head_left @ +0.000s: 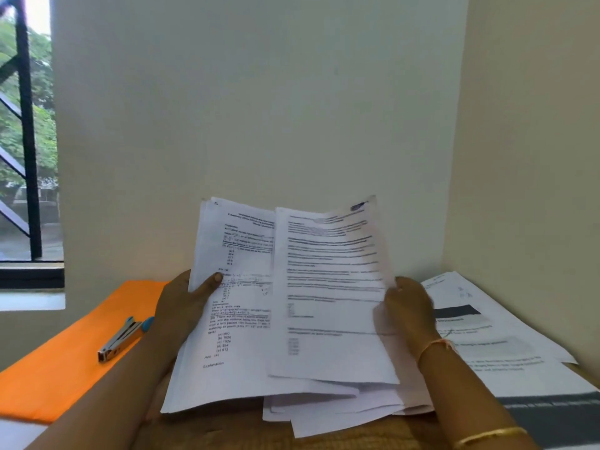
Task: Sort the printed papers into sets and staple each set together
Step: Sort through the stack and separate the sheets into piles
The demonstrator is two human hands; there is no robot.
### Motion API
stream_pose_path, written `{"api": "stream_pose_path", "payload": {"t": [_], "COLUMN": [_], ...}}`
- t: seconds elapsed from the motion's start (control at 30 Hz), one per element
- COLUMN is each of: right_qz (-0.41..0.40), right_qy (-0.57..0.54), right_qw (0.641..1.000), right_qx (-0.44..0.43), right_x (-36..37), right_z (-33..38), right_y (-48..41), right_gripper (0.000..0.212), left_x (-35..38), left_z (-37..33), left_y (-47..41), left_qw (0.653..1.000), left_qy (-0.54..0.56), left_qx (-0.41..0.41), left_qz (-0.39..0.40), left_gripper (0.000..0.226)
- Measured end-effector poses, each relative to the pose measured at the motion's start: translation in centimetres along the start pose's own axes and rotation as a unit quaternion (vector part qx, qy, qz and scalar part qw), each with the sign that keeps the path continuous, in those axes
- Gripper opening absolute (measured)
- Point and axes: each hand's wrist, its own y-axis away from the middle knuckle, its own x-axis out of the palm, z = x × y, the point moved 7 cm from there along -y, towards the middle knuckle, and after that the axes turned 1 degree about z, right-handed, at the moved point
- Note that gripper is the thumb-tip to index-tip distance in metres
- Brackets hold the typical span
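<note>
White stack (233,319) of printed pages stands raised before the wall (259,108). The left hand (181,306) grips it at its left edge, with the thumb pressed on the front page and the fingers hidden behind. The right hand (409,306) holds the right edge of a blurred sheet (328,287) that overlaps the stack's right half, its fingers curled behind the paper. Loose sheets (324,414) lie under the stack's lower edge. A stapler (121,337) with blue ends rests on the orange cloth (65,368), just beside the left wrist. Another pile (487,339) of printed pages lies on the right, near the wall corner.
</note>
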Motion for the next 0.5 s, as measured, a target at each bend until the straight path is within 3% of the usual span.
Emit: {"api": "stream_pose_path", "payload": {"t": [0.2, 0.37, 0.5], "right_qz": [-0.139, -0.16, -0.152], "right_qy": [0.269, 0.336, 0.32], "right_qw": [0.953, 0.928, 0.935], "right_qx": [0.001, 0.005, 0.025], "right_x": [-4.6, -5.3, -5.4], "right_z": [-1.2, -2.3, -2.8], "right_y": [-0.6, -1.1, -1.1], "right_gripper": [0.025, 0.021, 0.019], "left_x": [-1.2, -2.7, -3.1], "left_z": [0.3, 0.0, 0.1], "left_y": [-0.3, -0.3, -0.4], "left_qw": [1.0, 1.0, 1.0], "left_qy": [-0.005, -0.022, -0.016], "left_qx": [-0.019, -0.012, -0.017], "left_qz": [0.002, -0.009, -0.009], "left_gripper": [0.02, 0.025, 0.025]}}
